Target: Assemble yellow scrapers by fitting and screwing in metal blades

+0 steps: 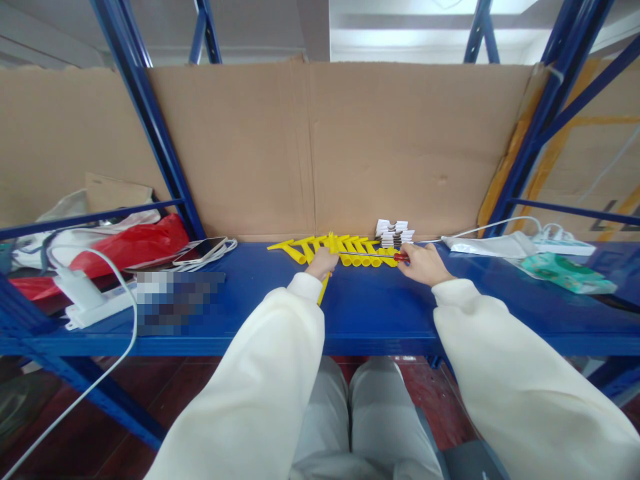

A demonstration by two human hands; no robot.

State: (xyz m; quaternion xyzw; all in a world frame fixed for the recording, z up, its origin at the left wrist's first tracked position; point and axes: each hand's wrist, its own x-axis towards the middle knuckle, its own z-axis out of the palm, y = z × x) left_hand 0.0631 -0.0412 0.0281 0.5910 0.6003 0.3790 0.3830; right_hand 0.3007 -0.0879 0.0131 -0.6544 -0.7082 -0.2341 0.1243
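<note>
My left hand [321, 264] is closed around a yellow plastic piece [324, 291], whose narrow end sticks out below the fingers. In my right hand [425, 264] is a screwdriver with a red handle [401, 257]. Its thin metal shaft [367, 255] points left, and the tip reaches the piece at my left hand; the exact contact is too small to make out. Behind and between my hands lies a row of several similar yellow tube-shaped pieces [357, 260]. White clip-like parts [395, 233] are stacked just beyond my right hand.
Everything lies on a blue metal shelf [380, 313] with a cardboard sheet [310, 147] behind it. At left are a phone [207, 248] with a white cable, a red bag [135, 245] and a power strip [103, 305]. A green tissue pack [570, 272] and white pouch [490, 245] lie right.
</note>
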